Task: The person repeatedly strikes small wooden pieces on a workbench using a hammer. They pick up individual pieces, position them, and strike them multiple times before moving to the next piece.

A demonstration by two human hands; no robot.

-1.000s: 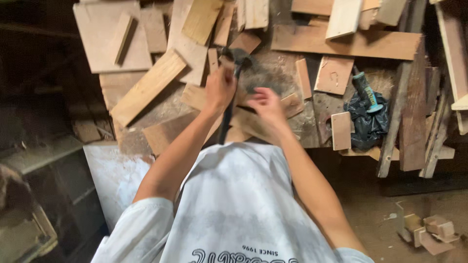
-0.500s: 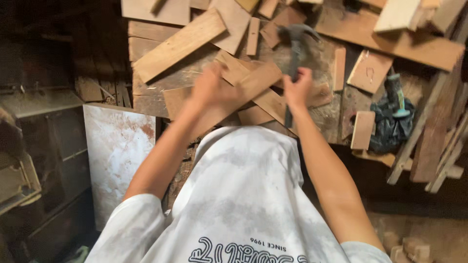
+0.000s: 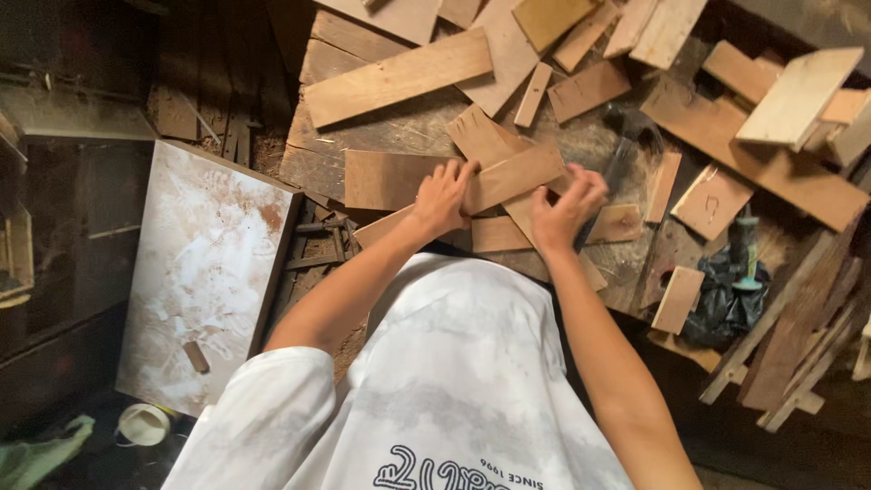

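This is a rough woodworking shop. A worn workbench [image 3: 399, 136] lies buried under offcut boards [image 3: 399, 77] and plywood scraps [image 3: 712, 201], with sawdust in the gaps. A hammer [image 3: 626, 150] rests among them, a green-handled tool [image 3: 746, 254] sits on a black bag [image 3: 717, 313], and a paint-smeared panel [image 3: 204, 272] leans below.

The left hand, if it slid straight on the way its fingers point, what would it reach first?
The left hand lies on a flat brown wooden board; just beyond its fingertips lies a notched light-brown wood offcut, probably first, though depth is unclear.
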